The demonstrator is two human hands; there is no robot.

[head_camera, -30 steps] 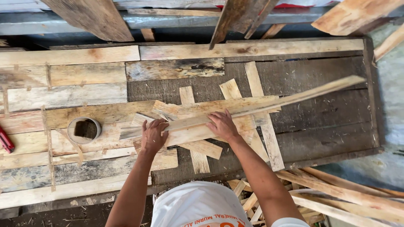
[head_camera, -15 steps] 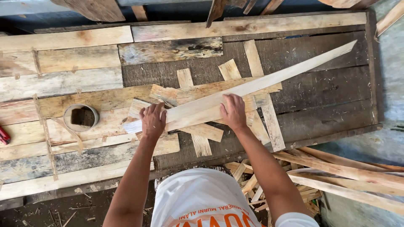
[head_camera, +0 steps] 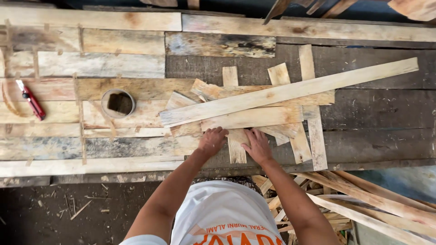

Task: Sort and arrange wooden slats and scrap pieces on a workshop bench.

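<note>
While both hands are laid on a loose pile of slats point(head_camera: 254, 119) at the near edge of a plank bench point(head_camera: 91, 20), the work in hand is judged to be the handling and ordering of thin wooden strips. The left hand point(head_camera: 212, 139) is set against the near edge of the pile with its fingers curled under; whether a strip is pinched beneath them cannot be told. The right hand point(head_camera: 258, 146) is held fairly flat, with the fingers stretched forward and nothing closed in them.

Between the two hands a short slat point(head_camera: 236, 153) is seen. It lies upright in the view, and its far end is tucked under the crosswise strips. It is touched on its right side by the right fingertips, while the left hand rests just beside it on the left. Further out, well clear of both hands, a long slat point(head_camera: 290, 90) is laid slantwise over the pile, rising toward the right.

Since the short slat is pinned under other strips, a sliding pull toward the body would probably be called for, and a straight lift would not serve. The strips above would have to be steadied so that the pile is not dragged along.

To the left, well apart, a round tin point(head_camera: 118, 102) and a red cutter point(head_camera: 31, 100) are seen on the bench. Offcuts point(head_camera: 372, 199) are heaped on the floor at the right.
</note>
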